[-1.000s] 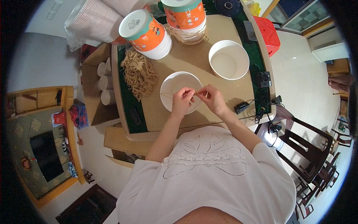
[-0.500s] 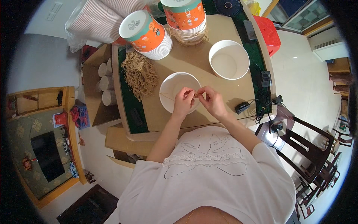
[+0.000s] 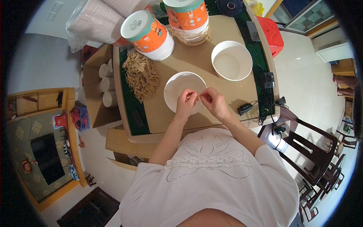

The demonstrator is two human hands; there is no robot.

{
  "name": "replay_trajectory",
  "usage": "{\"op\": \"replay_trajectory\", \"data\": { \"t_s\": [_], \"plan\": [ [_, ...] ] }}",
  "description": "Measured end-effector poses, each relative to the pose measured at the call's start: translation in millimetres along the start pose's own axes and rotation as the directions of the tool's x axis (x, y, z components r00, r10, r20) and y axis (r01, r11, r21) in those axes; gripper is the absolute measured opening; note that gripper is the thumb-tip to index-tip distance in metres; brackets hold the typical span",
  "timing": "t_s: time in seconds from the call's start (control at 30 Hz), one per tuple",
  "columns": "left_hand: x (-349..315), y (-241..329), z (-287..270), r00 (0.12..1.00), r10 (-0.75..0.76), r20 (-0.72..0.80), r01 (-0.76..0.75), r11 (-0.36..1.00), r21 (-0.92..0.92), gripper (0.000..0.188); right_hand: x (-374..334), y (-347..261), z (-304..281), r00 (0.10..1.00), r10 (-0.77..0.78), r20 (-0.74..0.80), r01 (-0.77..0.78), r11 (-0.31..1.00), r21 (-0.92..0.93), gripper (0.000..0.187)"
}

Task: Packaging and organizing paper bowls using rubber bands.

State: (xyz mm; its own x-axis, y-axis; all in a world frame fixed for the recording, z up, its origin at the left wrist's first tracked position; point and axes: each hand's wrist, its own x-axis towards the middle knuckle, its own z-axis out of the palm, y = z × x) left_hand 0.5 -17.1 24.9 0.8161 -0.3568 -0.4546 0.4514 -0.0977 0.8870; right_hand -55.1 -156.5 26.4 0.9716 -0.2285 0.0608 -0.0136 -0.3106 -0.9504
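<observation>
Above the near part of a white paper tub, my left hand and my right hand are close together. The fingertips of both are pinched on a thin tan strand, mostly hidden by the fingers. A second white tub stands open to the right and farther back. To the left lies a tangled heap of tan strands. Behind it, upside-down orange and green tubs are nested in one stack; the other stack has similar strands draped round its lower part.
Tall stacks of striped tubs in clear plastic stand at the back left. Along the table's right edge lie a black adapter and black cables. An open cardboard box stands left of the table; a dark wooden chair is at the right.
The near tub has shifted slightly to the right. A thin strand that crossed its left side no longer shows there. Both hands stay pinched in nearly the same place.
</observation>
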Motion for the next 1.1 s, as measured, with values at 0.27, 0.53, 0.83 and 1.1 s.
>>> {"op": "replay_trajectory", "data": {
  "t_s": [0.27,0.53,0.83,1.1],
  "plan": [
    [-1,2,1,1.000,-0.022,-0.014,0.022,1.000,-0.001,0.008,-1,2,3,1.000,0.009,-0.003,-0.009,1.000,-0.004,0.007],
    [9,-20,-2,0.981,0.154,-0.118,-0.148,0.987,0.057,0.010,-4,3,7,0.997,-0.081,-0.021,0.080,0.996,-0.046,0.006],
    [6,-15,1,0.934,0.290,-0.206,-0.233,0.936,0.262,0.011,-4,6,9,0.999,-0.042,-0.020,0.041,0.999,-0.021,0.008],
    [-10,11,4,0.951,0.295,-0.093,-0.246,0.904,0.349,0.014,1,-4,0,0.995,0.092,0.027,-0.095,0.989,0.116,0.011]
  ]
}}
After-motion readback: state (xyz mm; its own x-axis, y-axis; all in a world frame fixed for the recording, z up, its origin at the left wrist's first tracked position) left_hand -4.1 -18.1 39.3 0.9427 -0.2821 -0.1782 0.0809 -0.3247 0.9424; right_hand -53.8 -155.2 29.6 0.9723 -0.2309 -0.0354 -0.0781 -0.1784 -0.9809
